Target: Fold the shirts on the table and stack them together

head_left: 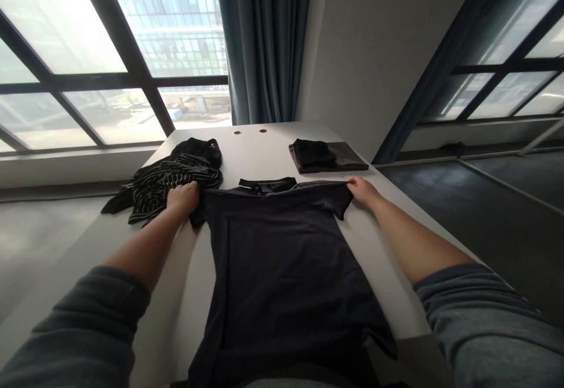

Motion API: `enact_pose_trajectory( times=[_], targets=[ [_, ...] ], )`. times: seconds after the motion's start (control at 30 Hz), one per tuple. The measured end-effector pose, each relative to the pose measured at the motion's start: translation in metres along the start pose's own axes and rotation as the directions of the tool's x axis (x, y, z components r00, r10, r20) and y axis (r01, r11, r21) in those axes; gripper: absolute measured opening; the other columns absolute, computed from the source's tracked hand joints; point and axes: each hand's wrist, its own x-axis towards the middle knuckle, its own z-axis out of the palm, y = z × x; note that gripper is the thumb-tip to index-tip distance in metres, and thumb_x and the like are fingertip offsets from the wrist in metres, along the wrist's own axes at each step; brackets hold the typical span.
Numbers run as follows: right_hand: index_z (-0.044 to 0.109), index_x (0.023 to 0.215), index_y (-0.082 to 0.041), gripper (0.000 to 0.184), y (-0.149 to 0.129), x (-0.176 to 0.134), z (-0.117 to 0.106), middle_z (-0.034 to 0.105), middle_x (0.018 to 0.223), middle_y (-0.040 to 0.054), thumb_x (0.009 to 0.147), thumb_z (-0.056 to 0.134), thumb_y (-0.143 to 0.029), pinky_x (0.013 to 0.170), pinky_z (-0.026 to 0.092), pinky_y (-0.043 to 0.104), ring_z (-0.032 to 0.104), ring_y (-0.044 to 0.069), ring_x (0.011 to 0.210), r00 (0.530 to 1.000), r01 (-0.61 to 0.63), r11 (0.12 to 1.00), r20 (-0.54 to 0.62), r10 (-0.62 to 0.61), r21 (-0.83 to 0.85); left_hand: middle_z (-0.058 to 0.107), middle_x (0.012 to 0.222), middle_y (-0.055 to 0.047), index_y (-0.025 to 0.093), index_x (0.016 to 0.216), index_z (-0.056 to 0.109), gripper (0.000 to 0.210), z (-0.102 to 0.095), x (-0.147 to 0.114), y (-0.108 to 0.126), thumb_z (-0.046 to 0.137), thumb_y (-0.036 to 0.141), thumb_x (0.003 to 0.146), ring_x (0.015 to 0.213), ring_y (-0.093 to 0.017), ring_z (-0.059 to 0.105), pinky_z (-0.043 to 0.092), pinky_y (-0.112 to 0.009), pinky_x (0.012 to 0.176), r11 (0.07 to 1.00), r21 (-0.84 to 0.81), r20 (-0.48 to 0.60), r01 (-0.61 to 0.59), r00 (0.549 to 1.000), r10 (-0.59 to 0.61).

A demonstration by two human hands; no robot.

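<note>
A dark polo shirt lies spread over the table, its black buttoned collar at the far side and its hem towards me. My left hand is closed on the sleeve at the left, beside the crumpled striped clothes. On the other side, my right hand pinches the edge of the right sleeve. Between both hands the shoulders are stretched out nearly straight. The lower right corner of the hem is folded up a little and hangs near the table's front edge.
A heap of black and white-striped clothing lies at the table's left edge. Folded dark garments are stacked at the back right. The white table has two round holes at its far end, near a blue curtain and windows.
</note>
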Motion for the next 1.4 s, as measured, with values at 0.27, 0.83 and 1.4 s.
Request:
enact_pose_trajectory(
  times=[0.27,0.83,1.4],
  targets=[
    [0.074,0.119,-0.017,0.033,-0.024,-0.009,-0.005,0.066,0.125,0.0195,0.093,0.058,-0.028,0.102,0.047,0.044,0.060,0.035,0.117,0.975,0.089,0.968,-0.180,-0.133,-0.234,0.065,0.139,-0.020,0.020,0.131,0.065,0.041,-0.008,-0.036,0.028,0.045,0.038,0.101,0.127,-0.039,0.059,0.045,-0.050,0.106,0.988,-0.151,-0.146,0.013,0.989,-0.036],
    [0.047,0.163,-0.036,0.060,-0.012,-0.231,0.007,0.036,0.173,0.0099,0.105,0.052,-0.049,0.125,0.029,0.068,0.036,0.037,0.158,0.692,0.684,0.724,0.389,-0.609,-0.084,0.067,0.149,-0.006,0.033,0.109,0.074,0.023,0.004,-0.244,0.003,0.055,0.032,0.096,0.137,-0.033,0.062,0.051,-0.051,0.105,0.891,-0.275,-0.014,-0.361,0.928,0.372],
    [0.074,0.117,-0.027,0.023,-0.023,-0.371,-0.013,0.071,0.122,0.0117,0.096,0.069,-0.035,0.115,0.049,0.059,0.068,0.031,0.115,0.524,0.845,0.533,0.133,-0.841,0.042,0.072,0.098,-0.004,0.026,0.091,0.062,0.016,0.000,-0.338,0.007,0.054,0.031,0.104,0.093,-0.024,0.070,0.049,-0.041,0.092,0.741,-0.320,0.080,-0.590,0.763,0.641]
  ],
)
